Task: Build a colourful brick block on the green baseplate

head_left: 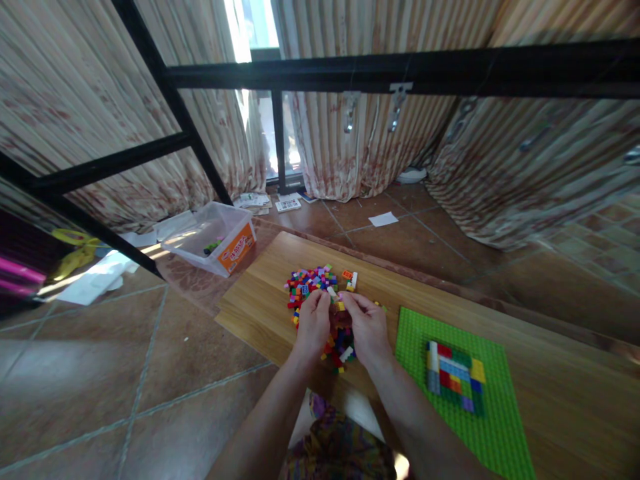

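Both hands meet over a pile of small coloured building bricks (313, 277) on the wooden board. My left hand (315, 325) has thumb and forefinger pinched together beside a white building brick (332, 292). My right hand (370, 328) pinches at small building bricks, with a yellow brick (341, 307) just under its fingertips; the exact grip is partly hidden. More bricks spread below and between the wrists. On the right lies a green baseplate (413, 340) bearing a flat rectangle of multicoloured bricks (455, 377).
A clear plastic box (200, 250) with an orange label and a few bricks inside stands at the board's far left. The wooden board (260, 280) runs rightward. A black metal frame (310, 75) crosses above, before curtains (380, 147). Papers (383, 219) lie on the tiled floor.
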Demonstrator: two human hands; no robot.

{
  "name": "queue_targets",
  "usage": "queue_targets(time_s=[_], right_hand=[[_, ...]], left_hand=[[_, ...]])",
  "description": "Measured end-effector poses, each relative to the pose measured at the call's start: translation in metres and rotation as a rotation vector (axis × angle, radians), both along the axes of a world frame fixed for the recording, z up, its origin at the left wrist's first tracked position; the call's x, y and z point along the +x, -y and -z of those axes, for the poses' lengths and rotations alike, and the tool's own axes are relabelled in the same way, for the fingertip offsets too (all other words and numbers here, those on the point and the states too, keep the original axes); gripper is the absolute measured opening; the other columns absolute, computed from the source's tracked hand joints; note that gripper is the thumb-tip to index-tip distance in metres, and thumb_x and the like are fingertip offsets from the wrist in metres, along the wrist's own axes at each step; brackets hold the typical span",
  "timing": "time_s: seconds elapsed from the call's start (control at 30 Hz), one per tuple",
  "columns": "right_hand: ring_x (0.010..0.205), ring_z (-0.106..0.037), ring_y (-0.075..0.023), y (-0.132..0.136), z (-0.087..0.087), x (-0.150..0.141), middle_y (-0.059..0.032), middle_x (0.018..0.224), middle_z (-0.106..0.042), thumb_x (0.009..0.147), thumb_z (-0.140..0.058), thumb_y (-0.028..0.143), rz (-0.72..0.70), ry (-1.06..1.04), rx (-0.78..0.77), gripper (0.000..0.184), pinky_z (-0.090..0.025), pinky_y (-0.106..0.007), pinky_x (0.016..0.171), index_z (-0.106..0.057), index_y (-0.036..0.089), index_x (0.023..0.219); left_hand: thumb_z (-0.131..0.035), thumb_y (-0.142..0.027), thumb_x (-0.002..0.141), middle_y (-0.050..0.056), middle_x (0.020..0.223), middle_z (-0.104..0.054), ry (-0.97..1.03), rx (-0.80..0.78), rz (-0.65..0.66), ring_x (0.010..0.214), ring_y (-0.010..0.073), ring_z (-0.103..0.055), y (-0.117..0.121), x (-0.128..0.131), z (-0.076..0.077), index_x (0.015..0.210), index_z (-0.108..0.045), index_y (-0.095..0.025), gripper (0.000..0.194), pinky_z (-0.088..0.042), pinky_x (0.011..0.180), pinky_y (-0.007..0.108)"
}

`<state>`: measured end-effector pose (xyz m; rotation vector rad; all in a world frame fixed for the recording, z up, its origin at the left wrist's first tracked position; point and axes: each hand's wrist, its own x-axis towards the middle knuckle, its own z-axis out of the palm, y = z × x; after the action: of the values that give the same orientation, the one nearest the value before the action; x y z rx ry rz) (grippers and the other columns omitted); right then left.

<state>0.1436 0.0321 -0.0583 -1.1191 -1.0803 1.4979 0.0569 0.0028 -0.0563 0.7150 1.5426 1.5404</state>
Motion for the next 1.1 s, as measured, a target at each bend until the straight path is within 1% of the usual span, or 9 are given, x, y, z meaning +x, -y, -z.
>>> queue_targets(time_s=[0.1,0.2,0.3,0.4,0.47,0.6,0.77,0.93,1.1], right_hand=[[0.064,-0.062,-0.0171,-0.003,0.001,0.001,-0.0035,0.075,-0.073,0.075,-0.066,0.049,0.016,0.078,0.056,0.035,-0.049,-0.028,0.061,-0.075,0.016,0.083],[0.067,-0.063,-0.0188,-0.01,0.005,0.004,-0.0054,0.081,-0.074,0.077,-0.064,0.049,0.015,0.232,0.128,0.035,-0.048,-0.029,0.061,-0.075,0.016,0.086],[0.067,-0.064,-0.0197,-0.016,0.013,0.006,-0.0069,0.084,-0.075,0.079,-0.061,0.049,0.005,0.299,0.148,0.038,-0.048,-0.029,0.06,-0.076,0.016,0.089],[0.068,-0.065,-0.0196,-0.018,0.016,0.007,-0.0059,0.083,-0.075,0.079,-0.06,0.049,0.013,0.321,0.171,0.037,-0.047,-0.028,0.06,-0.076,0.016,0.088],[0.069,-0.065,-0.0195,-0.016,0.013,0.006,-0.0047,0.081,-0.075,0.079,-0.06,0.048,0.013,0.319,0.18,0.035,-0.047,-0.028,0.062,-0.076,0.017,0.086],[0.07,-0.064,-0.0192,-0.012,0.004,0.006,-0.004,0.076,-0.074,0.082,-0.057,0.044,-0.022,0.288,0.214,0.032,-0.047,-0.028,0.065,-0.074,0.017,0.082],[0.067,-0.062,-0.0186,-0.008,0.001,0.007,-0.0037,0.074,-0.072,0.084,-0.054,0.042,-0.031,0.383,0.304,0.032,-0.045,-0.028,0.064,-0.074,0.018,0.078],[0.069,-0.063,-0.0193,-0.004,0.002,0.005,-0.0039,0.072,-0.072,0.086,-0.051,0.039,-0.004,0.422,0.346,0.032,-0.046,-0.029,0.066,-0.073,0.018,0.076],[0.07,-0.064,-0.0194,-0.004,0.004,0.005,-0.0045,0.073,-0.073,0.086,-0.051,0.038,0.006,0.443,0.359,0.031,-0.046,-0.029,0.067,-0.072,0.018,0.074]], left_hand=[[-0.053,-0.034,0.084,-0.004,0.06,-0.052,-0.072,-0.018,-0.027,0.056,0.0132,-0.048,-0.001,-0.005,0.002,0.073,-0.057,-0.022,0.016,-0.038,0.056,0.024],[-0.055,-0.029,0.083,-0.001,0.067,-0.06,-0.295,-0.034,-0.026,0.062,0.0152,-0.053,-0.002,-0.01,0.0,0.08,-0.064,-0.022,0.012,-0.039,0.061,0.025],[-0.054,-0.03,0.086,0.0,0.068,-0.063,-0.5,-0.057,-0.014,0.064,0.0157,-0.054,-0.001,-0.015,-0.004,0.081,-0.067,-0.022,0.017,-0.037,0.064,0.025],[-0.05,-0.035,0.089,-0.001,0.063,-0.059,-0.572,-0.049,0.003,0.061,0.0148,-0.052,0.002,-0.015,-0.008,0.073,-0.065,-0.021,0.026,-0.034,0.062,0.024],[-0.049,-0.037,0.09,-0.001,0.064,-0.059,-0.524,-0.017,0.054,0.062,0.0144,-0.051,0.004,-0.012,-0.009,0.073,-0.064,-0.02,0.029,-0.034,0.061,0.024],[-0.056,-0.041,0.086,0.002,0.075,-0.066,-0.28,0.036,0.159,0.069,0.0153,-0.056,0.005,-0.004,-0.007,0.084,-0.067,-0.018,0.025,-0.041,0.064,0.024],[-0.063,-0.035,0.078,0.0,0.069,-0.063,-0.076,0.011,0.105,0.061,0.0127,-0.053,0.002,0.0,-0.003,0.079,-0.065,-0.017,0.018,-0.042,0.061,0.023],[-0.064,-0.029,0.075,-0.001,0.065,-0.061,-0.062,0.002,0.018,0.06,0.0115,-0.052,0.003,0.004,-0.001,0.072,-0.064,-0.016,0.013,-0.041,0.058,0.022],[-0.065,-0.029,0.075,-0.002,0.063,-0.061,-0.019,-0.001,0.002,0.057,0.0103,-0.05,0.003,0.008,0.0,0.069,-0.063,-0.016,0.014,-0.04,0.056,0.021]])
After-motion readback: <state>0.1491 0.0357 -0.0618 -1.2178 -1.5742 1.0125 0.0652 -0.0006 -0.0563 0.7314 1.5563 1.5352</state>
